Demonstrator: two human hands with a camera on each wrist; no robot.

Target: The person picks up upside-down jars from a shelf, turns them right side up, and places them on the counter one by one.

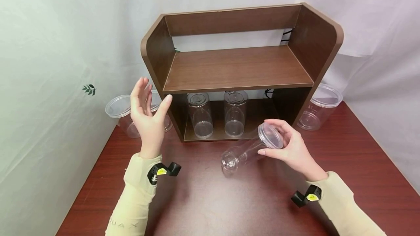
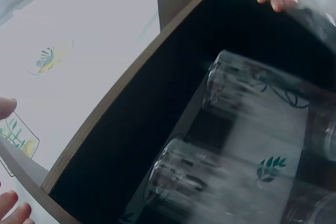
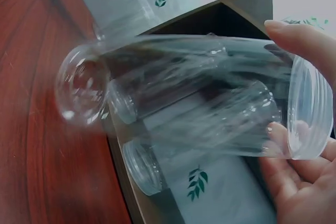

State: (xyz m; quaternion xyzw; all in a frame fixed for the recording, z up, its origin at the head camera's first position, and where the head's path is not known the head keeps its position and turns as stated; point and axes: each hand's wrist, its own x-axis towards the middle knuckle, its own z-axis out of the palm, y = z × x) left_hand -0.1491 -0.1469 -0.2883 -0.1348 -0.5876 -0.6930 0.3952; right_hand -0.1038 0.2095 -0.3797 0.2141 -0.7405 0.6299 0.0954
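Your right hand (image 1: 292,148) pinches the lidded cup (image 1: 249,149); left hand (image 1: 147,114) spread empty. Keep it level entering the lower shelf (image 1: 216,134).

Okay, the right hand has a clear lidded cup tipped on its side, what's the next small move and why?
Probably turn the cup lid-up: the right hand holds it sideways, while two cups on the shelf's lower level stand upright, with room beside them.
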